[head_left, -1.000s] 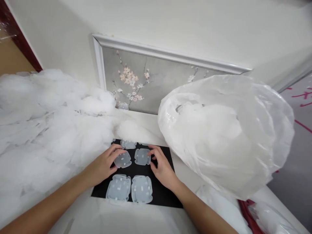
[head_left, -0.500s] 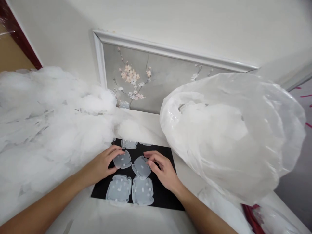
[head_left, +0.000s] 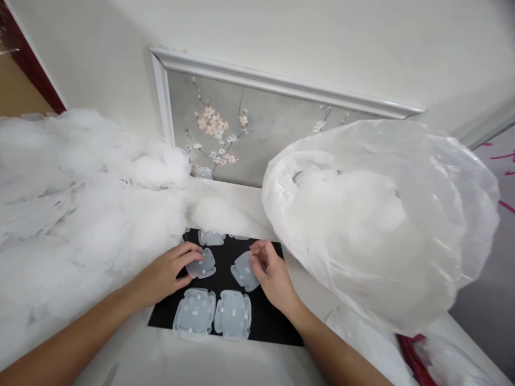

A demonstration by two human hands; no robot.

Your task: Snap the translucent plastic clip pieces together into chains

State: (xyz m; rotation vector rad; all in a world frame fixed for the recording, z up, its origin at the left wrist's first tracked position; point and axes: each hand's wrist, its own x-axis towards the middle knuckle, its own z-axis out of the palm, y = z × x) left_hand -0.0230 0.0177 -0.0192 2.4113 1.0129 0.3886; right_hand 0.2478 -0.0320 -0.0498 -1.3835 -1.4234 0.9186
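Observation:
Several translucent, squarish plastic pieces with notched edges and small white dots lie on a black mat point(head_left: 219, 268). My left hand point(head_left: 173, 268) has its fingers on top of the upper-left piece point(head_left: 207, 264) and its thumb at the lower-left edge, so it grips that piece. My right hand point(head_left: 273, 276) is curled, with fingers and thumb pinching the right edge of another piece point(head_left: 243, 271), which tilts slightly. Nearer me, two pieces lie side by side, a left one point(head_left: 195, 312) and a right one point(head_left: 233, 315). Another piece point(head_left: 212, 237) sits at the mat's far edge.
A big heap of white translucent pieces point(head_left: 88, 214) fills the left side of the white table point(head_left: 181, 359). On the right stands a large clear plastic bag point(head_left: 434, 214) with white contents. Behind is a wall with a framed floral panel point(head_left: 273, 134).
My right hand has closed on the right piece and moved it to the right, apart from the others. My left hand stays at the upper-left piece. The view has shifted slightly.

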